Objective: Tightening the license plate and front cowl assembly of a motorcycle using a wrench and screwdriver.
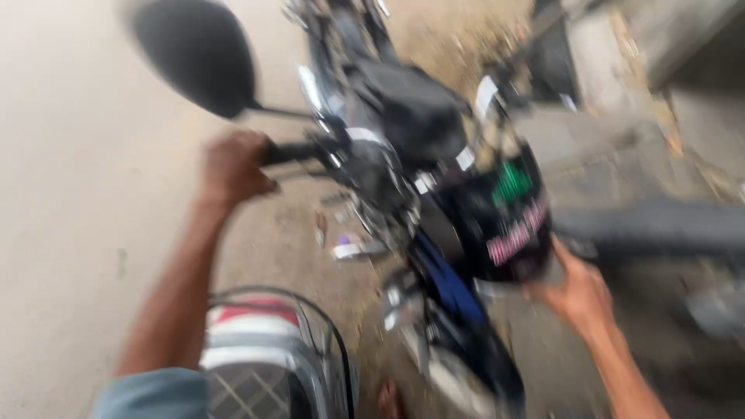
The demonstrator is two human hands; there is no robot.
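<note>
The whole view is smeared by motion, so fine detail on the motorcycle (411, 194) is hard to make out, and its front end runs off the top edge. The left hand (233, 167) is curled tight around the black handlebar grip (291, 152) on the motorcycle's left side, just below the round black mirror (198, 54). The right hand (578, 295) presses against the lower right edge of the motorcycle's black fuel tank (497, 217); how far its fingers are open cannot be told. The tank bears a green patch and blurred pink lettering. A black seat (660, 229) stretches right from the tank and off the frame. Below-left of the motorcycle a red-and-white object behind a wire frame (264, 341) is cut off by the bottom edge. Left of the motorcycle lies bare pale ground (77, 194); beyond it to the right, grey concrete slabs (621, 140) crowd close
</note>
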